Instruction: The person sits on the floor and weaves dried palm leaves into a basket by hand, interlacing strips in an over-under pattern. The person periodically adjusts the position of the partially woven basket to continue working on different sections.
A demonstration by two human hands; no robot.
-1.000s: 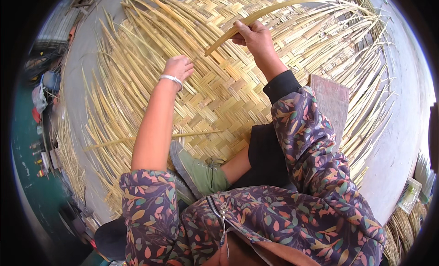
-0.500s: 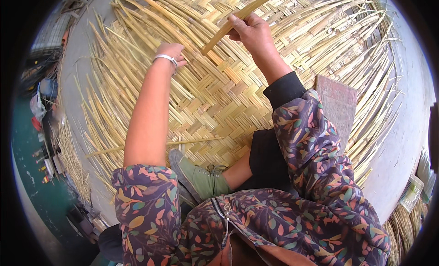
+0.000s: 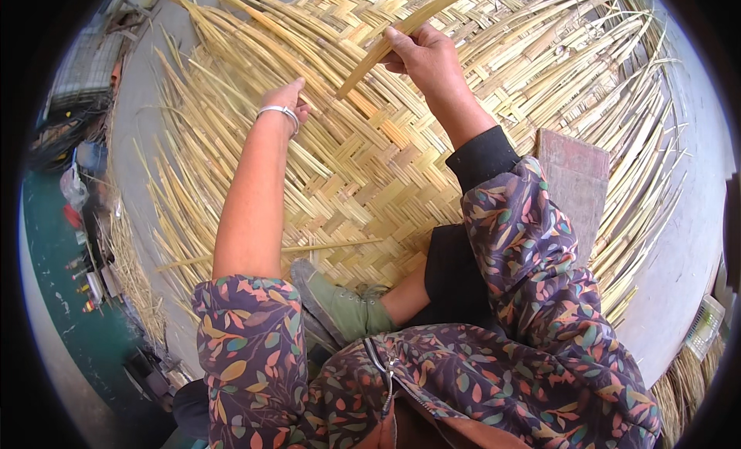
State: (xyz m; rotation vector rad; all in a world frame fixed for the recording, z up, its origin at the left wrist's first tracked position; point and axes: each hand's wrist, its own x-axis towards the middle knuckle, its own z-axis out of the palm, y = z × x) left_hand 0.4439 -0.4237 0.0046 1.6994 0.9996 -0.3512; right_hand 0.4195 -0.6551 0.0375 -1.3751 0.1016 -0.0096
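A large mat (image 3: 363,160) woven from flat pale-yellow plant strips lies spread in front of me, loose strip ends fanning out on its left, right and far sides. My right hand (image 3: 424,55) pinches a wide flat strip (image 3: 363,72) between thumb and fingers, holding it slantwise above the weave. To its left, my left hand (image 3: 285,106), with a pale bracelet at the wrist, is closed on some of the mat's strips; its fingers are partly hidden. One thin loose strip (image 3: 332,245) lies across the near part of the mat, passing under my left forearm.
A worn wooden board (image 3: 573,179) lies on the mat beside my right sleeve. My green shoe (image 3: 347,306) stands at the mat's near edge. Grey floor (image 3: 671,264) surrounds the mat. Clutter (image 3: 89,171) lines the far left, and a straw bundle (image 3: 679,395) sits at the lower right.
My left hand has shifted slightly down and left, its thumb now pointing up. The right hand keeps the wide strip in nearly the same place. The view has moved a little.
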